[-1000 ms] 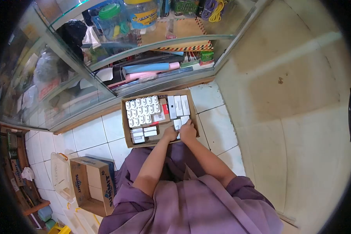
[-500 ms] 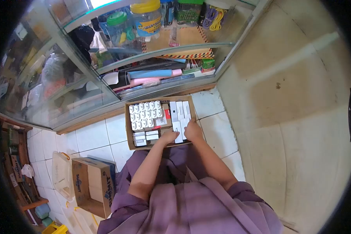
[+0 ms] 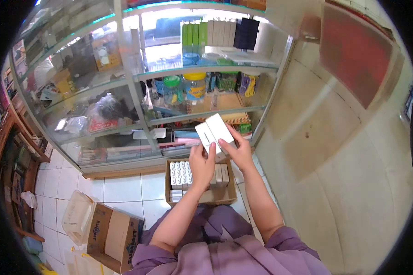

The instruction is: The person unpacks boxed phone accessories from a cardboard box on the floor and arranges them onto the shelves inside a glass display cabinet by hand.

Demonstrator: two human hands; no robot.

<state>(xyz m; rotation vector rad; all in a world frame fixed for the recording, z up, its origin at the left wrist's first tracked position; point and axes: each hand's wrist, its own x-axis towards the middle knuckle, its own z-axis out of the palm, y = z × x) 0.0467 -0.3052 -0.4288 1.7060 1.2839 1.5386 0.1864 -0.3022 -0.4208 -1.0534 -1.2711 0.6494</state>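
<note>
Two small white boxes are held up side by side in front of the glass cabinet. My left hand grips them from the lower left, with its thumb on the front of the left one. From the right, my right hand closes round the other box, thumb across its face. Below my hands a cardboard carton stands on the floor. Rows of white packs fill its left side, and more white boxes stand at its right. My left forearm hides part of the carton.
A glass cabinet with jars and boxes on its shelves stands ahead. On the left lie an open carton and a clear plastic lid. A pale panel borders the right side.
Both hands have risen out of the carton, lifting white boxes up from its right side. The camera view has tilted upward, showing more of the cabinet's upper shelves.
</note>
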